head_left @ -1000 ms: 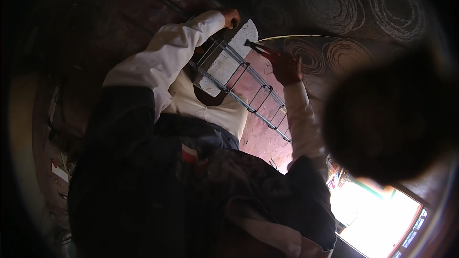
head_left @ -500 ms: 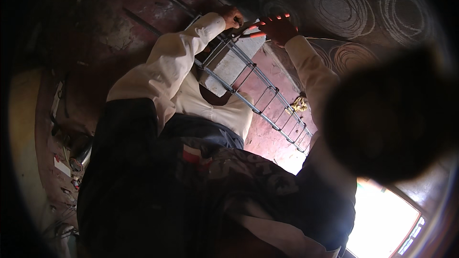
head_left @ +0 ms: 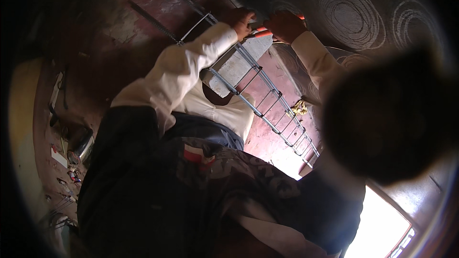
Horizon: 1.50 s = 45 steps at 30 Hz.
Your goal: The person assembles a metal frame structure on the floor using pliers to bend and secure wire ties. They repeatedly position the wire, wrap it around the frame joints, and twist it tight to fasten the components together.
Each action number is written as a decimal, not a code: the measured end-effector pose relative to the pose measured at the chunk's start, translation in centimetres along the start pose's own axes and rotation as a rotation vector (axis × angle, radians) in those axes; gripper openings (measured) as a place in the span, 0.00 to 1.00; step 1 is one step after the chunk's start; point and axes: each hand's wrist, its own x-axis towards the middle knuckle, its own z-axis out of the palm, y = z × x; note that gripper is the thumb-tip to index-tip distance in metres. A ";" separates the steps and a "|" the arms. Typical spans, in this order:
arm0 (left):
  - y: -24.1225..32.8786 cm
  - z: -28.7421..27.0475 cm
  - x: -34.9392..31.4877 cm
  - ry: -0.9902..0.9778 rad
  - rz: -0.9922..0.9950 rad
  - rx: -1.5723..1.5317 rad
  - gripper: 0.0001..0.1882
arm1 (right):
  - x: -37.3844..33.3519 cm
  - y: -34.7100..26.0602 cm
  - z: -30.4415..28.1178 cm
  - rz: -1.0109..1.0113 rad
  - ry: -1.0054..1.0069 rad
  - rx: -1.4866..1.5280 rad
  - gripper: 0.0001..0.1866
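Both my hands meet at the upper middle over a long cage of ribbed steel bars (head_left: 258,113) with thin square ties. My right hand (head_left: 285,26) is closed round the orange-red handles of pincers (head_left: 263,32); their jaws are hidden by my left hand. Curled at the cage's upper bar, my left hand (head_left: 241,21) has its fingers pinched together; what is in them does not show. Under the cage, a grey concrete block (head_left: 232,69) lies between my beige-clad leg and the hands.
Loose bar ends (head_left: 153,21) reach toward the upper left. A yellow bundle (head_left: 300,107) lies on the reddish floor beside the cage. Chalk rings (head_left: 346,14) mark a dark surface at right. A dark blurred shape (head_left: 387,119) blocks the right side. Small clutter (head_left: 60,157) lies at left.
My right hand's spread fingers have closed round the pincers' handles. The left hand has moved slightly right, closer to the right hand, covering the jaws. The whole view has shifted a little.
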 end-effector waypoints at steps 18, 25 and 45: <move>6.6 4.3 1.4 0.145 -0.501 0.040 0.11 | -0.2 2.5 1.3 -0.083 0.493 -0.228 0.21; 4.6 5.6 2.2 -0.029 -0.598 0.030 0.15 | 1.8 4.2 2.8 -0.057 0.297 -0.037 0.16; 2.6 2.2 6.6 -0.678 -0.351 -0.809 0.16 | 1.7 4.3 2.9 0.010 0.259 -0.148 0.12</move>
